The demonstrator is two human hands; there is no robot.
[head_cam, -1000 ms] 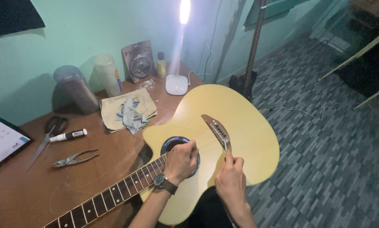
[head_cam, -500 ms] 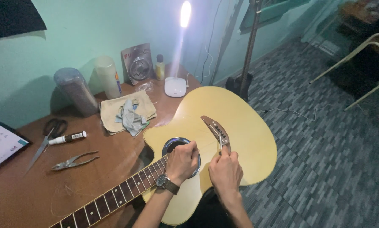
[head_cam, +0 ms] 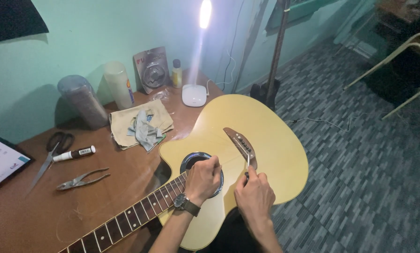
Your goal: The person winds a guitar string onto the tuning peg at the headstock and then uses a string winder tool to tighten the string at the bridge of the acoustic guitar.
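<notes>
- Right hand: fingers are being kept pinched tight around a thin metal tool, small and shiny; the tool is being held nearly upright, tip toward the near end of the bridge. Whether the tip is touching the bridge cannot be told.
- Left hand: being held curled over the sound hole, fingers closed as if pinching something fine; what is being gripped, if anything, cannot be told. A wristwatch is being worn on this wrist.
- Guitar: pale yellow acoustic body, being rested face up, partly on the wooden table and partly over its edge. Long axis is running diagonally: neck pointing down-left toward the near corner of the view, rounded lower bout pointing up-right toward the tiled floor.
- Bridge: dark brown, being seen angled across the top, just beside the right hand.
- Table, farther left: pliers, scissors and a white marker are lying well apart from the hands.
- Near the wall: folded beige cloth with grey rags on it, a clear jar, a white lamp base with its light on.
</notes>
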